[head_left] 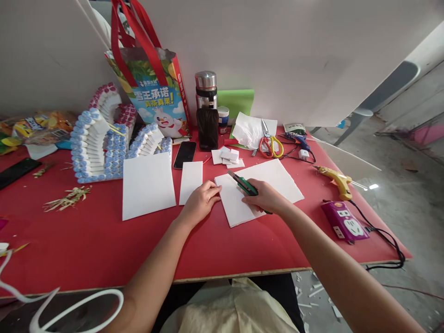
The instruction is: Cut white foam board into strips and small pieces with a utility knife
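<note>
On red table (86,240) — right hand (265,198): green cutter (244,183); left hand (201,201): white sheet (277,180)

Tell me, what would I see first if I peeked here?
The bright red table grabs you first. In its middle, the right hand holds a green knife on a white sheet, with the left hand resting at the sheet's edge. At the back left stands a blue-and-white model.

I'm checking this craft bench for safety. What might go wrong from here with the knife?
The left hand rests at the edge of the white sheet, close beside the green knife gripped in the right hand; a slip might cut that hand. The sheet lies directly on the red table with no cutting mat visible, so the blade may score the tabletop.
</note>
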Action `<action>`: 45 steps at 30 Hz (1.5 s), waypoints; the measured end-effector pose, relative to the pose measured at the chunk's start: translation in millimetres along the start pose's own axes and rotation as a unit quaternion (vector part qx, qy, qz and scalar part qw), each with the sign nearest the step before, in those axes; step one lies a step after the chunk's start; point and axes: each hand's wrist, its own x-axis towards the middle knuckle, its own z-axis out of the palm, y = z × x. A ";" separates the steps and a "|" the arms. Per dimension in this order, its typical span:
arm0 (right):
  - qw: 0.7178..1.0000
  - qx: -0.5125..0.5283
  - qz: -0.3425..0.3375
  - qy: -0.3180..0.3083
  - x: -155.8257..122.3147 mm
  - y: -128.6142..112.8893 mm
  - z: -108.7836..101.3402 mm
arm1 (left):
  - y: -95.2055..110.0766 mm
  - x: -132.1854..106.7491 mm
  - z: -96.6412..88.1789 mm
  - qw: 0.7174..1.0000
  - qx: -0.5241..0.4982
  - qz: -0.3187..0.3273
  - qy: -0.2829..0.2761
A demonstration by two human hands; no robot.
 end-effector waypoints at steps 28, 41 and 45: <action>0.999 -0.038 -0.012 0.013 -1.4 -2.4 -0.3 | -0.1 -4.3 2.2 0.994 0.082 0.059 0.041; 1.000 -0.005 -0.024 0.000 2.3 3.2 0.4 | 20.6 17.1 3.9 0.985 0.159 0.064 -0.009; 1.000 0.006 -0.030 -0.005 1.6 4.3 -0.6 | 36.5 28.7 5.6 0.970 0.231 0.052 -0.058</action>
